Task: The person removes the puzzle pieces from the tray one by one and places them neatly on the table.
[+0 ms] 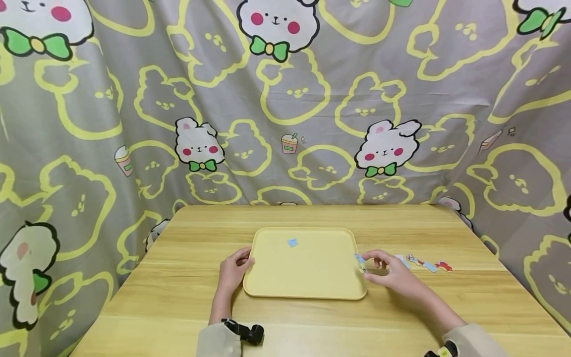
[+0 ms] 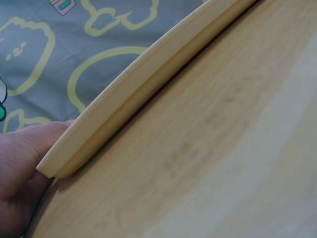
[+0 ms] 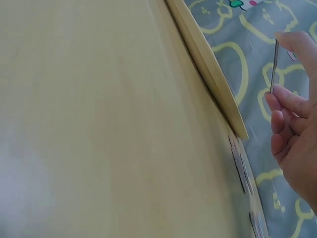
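Observation:
A yellow tray (image 1: 308, 277) lies on the wooden table with a small blue puzzle piece (image 1: 292, 242) near its far left part. At the tray's left edge, my left hand (image 1: 233, 271) grips the rim, its thumb on the near side. My right hand (image 1: 392, 273) pinches a thin puzzle piece (image 1: 360, 258), blue with other colours, between thumb and fingertips over the tray's right edge. Seen edge-on in the right wrist view, this held piece stands above the level of the tray rim (image 3: 218, 89).
Several more puzzle pieces (image 1: 430, 267), blue, white and red, lie in a row on the table (image 1: 312, 327) right of the tray, behind my right hand. A grey curtain (image 1: 267, 99) with cartoon animals stands around the table's back and sides.

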`<state>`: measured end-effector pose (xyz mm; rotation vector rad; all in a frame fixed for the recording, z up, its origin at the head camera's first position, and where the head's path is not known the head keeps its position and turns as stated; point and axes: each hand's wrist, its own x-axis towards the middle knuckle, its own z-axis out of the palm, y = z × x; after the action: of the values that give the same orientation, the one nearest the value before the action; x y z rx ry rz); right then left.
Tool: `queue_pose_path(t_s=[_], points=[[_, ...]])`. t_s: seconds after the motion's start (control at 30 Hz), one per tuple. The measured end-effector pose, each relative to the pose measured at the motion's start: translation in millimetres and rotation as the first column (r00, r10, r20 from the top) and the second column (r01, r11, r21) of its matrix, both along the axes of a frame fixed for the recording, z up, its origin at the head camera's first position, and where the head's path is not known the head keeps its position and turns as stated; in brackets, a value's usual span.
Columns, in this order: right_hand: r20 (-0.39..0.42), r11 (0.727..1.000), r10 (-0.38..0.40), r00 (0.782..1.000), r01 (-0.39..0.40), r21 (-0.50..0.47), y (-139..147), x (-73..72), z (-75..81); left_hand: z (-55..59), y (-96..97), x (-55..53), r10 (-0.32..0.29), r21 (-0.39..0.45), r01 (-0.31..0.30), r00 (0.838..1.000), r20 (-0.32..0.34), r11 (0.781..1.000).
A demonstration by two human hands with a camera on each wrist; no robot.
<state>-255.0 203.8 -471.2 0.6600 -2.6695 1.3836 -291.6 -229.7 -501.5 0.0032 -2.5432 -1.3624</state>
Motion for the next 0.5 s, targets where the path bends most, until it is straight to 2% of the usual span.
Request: queue_pose_path(t_s=[0.33, 0.5], points=[[-0.066, 0.999, -0.036, 0.997, 0.037, 0.012, 19, 6.0, -2.5, 0.2, 0.1, 0.7, 0.004, -0.002, -0.004, 1.0, 0.008, 1.0], [-0.052, 0.998, -0.061, 0.997, 0.062, 0.03, 29, 11.7, 1.5, 0.8, 1.1, 0.6, 0.004, -0.002, -0.004, 1.0, 0.009, 1.0]])
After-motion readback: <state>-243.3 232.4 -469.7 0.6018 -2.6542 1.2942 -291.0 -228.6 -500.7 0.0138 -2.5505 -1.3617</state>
